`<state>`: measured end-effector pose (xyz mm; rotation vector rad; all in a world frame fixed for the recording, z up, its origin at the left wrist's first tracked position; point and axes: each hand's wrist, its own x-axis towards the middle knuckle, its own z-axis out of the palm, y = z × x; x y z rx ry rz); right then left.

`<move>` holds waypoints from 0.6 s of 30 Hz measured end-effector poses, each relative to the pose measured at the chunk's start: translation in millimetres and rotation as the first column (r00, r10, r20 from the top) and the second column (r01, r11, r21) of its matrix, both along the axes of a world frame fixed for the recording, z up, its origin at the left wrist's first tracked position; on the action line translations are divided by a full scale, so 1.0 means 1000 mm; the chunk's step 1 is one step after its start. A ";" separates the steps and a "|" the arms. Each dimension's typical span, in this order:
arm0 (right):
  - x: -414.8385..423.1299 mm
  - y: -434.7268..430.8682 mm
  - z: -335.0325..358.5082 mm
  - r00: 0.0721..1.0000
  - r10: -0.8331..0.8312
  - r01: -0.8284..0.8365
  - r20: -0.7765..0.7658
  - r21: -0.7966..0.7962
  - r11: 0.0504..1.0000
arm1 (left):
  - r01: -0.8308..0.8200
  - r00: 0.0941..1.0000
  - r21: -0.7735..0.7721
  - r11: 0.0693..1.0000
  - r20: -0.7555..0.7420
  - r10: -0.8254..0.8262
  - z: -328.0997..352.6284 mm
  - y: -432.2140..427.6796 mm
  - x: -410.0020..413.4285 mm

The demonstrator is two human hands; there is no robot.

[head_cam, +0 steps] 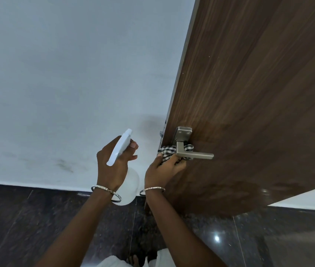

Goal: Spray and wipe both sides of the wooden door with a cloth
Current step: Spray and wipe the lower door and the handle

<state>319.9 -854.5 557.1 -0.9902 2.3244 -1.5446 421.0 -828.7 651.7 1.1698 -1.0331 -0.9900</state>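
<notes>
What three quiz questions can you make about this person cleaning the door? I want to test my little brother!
1. True or false: the left hand holds the spray bottle.
2. Pick one. Where is the checked cloth?
A. In a bucket
B. At the metal handle of the door, gripped by the right hand
C. Over the person's shoulder
3. Fill the gap: each wrist wears a thin ____.

Key
1. True
2. B
3. bangle
</notes>
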 end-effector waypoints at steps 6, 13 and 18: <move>0.000 0.005 0.030 0.944 0.139 -0.184 0.300 0.125 0.975 | -0.036 0.999 0.000 0.999 -0.018 0.036 0.002 0.000 0.003; -0.027 0.058 0.089 0.874 0.441 -0.405 0.205 -0.196 0.893 | -0.043 0.997 0.028 0.999 -0.057 0.045 0.001 -0.002 -0.002; -0.059 0.033 0.065 0.832 0.207 -0.283 -0.515 -0.073 0.956 | -0.019 0.998 0.046 0.999 -0.057 0.022 -0.003 -0.006 -0.009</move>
